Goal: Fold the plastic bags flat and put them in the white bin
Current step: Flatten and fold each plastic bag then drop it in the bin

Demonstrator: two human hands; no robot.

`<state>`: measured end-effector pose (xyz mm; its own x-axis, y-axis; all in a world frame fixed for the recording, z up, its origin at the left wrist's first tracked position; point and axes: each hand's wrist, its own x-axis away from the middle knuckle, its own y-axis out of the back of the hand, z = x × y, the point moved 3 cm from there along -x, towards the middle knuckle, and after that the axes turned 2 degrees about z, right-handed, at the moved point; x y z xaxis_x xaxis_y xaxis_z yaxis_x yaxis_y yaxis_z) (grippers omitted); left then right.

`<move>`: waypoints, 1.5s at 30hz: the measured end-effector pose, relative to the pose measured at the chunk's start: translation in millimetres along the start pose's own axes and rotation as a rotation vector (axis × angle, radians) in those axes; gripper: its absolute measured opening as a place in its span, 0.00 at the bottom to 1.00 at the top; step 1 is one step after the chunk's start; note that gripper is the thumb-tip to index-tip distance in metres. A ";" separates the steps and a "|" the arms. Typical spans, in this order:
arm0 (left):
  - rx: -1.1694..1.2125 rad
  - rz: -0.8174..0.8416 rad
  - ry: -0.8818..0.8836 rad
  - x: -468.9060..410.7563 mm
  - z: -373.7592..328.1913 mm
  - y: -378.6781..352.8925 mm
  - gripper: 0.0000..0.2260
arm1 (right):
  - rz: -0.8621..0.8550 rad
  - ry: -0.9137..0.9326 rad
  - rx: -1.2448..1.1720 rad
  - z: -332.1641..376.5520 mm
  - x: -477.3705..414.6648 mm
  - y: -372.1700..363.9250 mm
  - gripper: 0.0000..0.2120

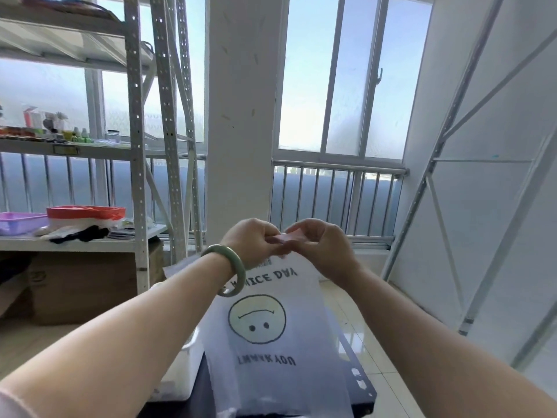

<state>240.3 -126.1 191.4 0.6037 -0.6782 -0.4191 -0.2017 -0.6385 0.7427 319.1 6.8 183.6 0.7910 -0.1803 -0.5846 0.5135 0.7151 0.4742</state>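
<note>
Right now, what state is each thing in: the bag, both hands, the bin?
Plastic bag: unfolded, hanging, print upside down.
Left hand: pinching the bag's top edge.
Right hand: pinching the same edge.
White bin: low on the left, mostly hidden; contents unseen.

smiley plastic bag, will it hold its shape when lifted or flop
Probably floppy: the smiley plastic bag hangs limp from where the left hand and right hand pinch its top edge. Likely very light, as fingertip pinches alone carry it. Its thin film may slip.
</note>
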 end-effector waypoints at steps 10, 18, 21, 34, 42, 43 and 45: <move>0.115 -0.380 0.105 0.0 23.8 52.2 0.07 | 0.149 -0.412 0.032 -45.6 15.9 13.6 0.02; 0.156 -0.518 0.201 12.2 56.5 74.7 0.09 | 0.056 -0.501 0.062 -68.8 23.2 37.8 0.08; 0.164 -0.523 0.215 16.6 72.4 77.3 0.08 | -0.010 -0.498 0.007 -72.5 26.7 46.5 0.07; 0.177 -0.626 0.259 38.2 105.9 80.4 0.10 | -0.398 -0.496 -0.452 -82.8 29.2 68.3 0.03; 0.277 -0.748 0.228 38.7 106.5 68.9 0.13 | 0.030 -0.367 -0.621 -75.0 30.7 27.5 0.62; 0.291 -0.747 0.228 38.3 107.1 66.4 0.12 | 0.079 -0.374 -0.580 -74.2 30.0 18.5 0.64; 0.340 -0.756 0.230 38.0 109.4 62.8 0.10 | 0.129 -0.407 -0.571 -72.8 27.3 4.6 0.66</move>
<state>166.2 -231.7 165.0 0.8030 0.0409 -0.5946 0.1202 -0.9882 0.0944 318.8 54.3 121.9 0.9524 -0.2282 -0.2022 0.2407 0.9698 0.0390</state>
